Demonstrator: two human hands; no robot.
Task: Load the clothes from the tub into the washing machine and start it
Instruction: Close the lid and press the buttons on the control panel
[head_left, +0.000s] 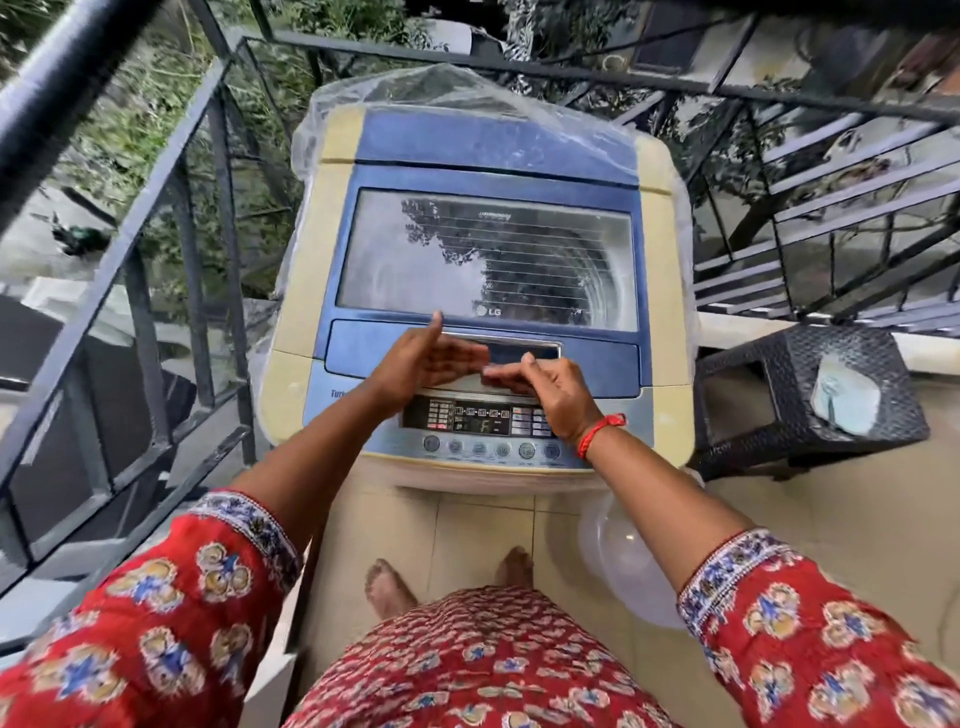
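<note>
Left hand (431, 358): open, fingers flat, thumb raised, over the front edge of the closed lid (488, 260). Right hand (545, 384): loosely curled, fingertips on the lid handle (519, 353), grasp uncertain. Washing machine (291, 374): blue and cream, control panel (478, 421) lit. Tub: out of view. Black stool (753, 395) at right.

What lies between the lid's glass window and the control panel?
In the head view: the lid's handle recess, with both hands, left hand and right hand, over it.
</note>
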